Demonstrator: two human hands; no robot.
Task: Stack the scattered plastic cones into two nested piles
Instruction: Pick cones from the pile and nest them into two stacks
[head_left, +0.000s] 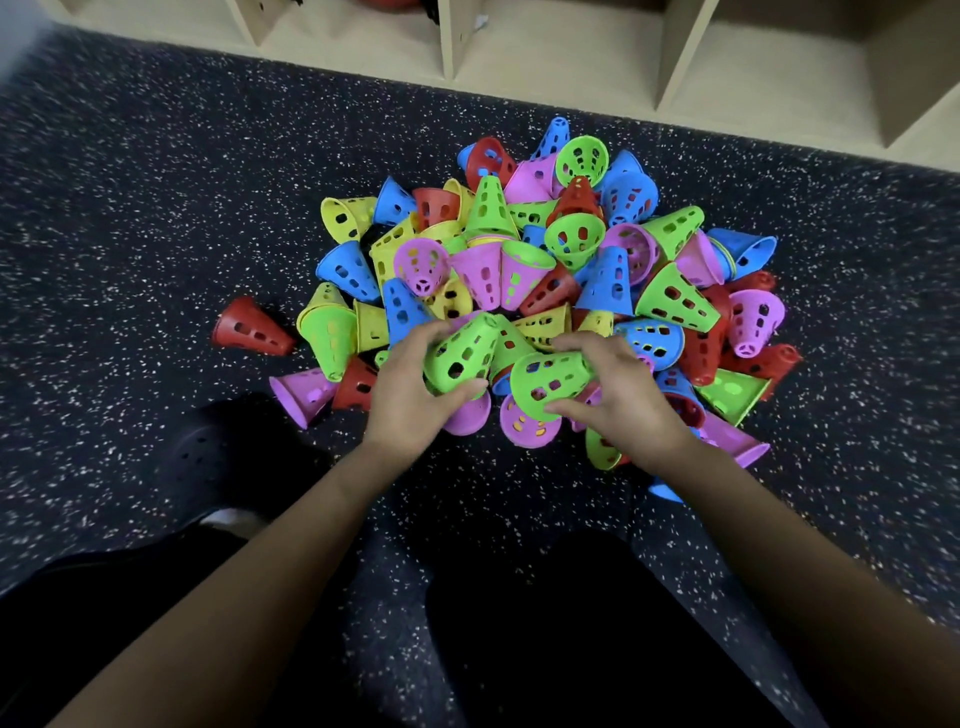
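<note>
Barely beginning (heap lying loose): left hand is gripping a green cone, right hand a second green cone.

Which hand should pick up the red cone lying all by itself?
Likely the left. The red cone lies left of the pile, nearer the left grip; the right grip is farther, though each holds a green cone.

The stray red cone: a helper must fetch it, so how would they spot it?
Start at the heap of coloured cones on the speckled dark floor. Look off its left edge: the red cone lies on its side, by itself, the leftmost cone of all.
</note>
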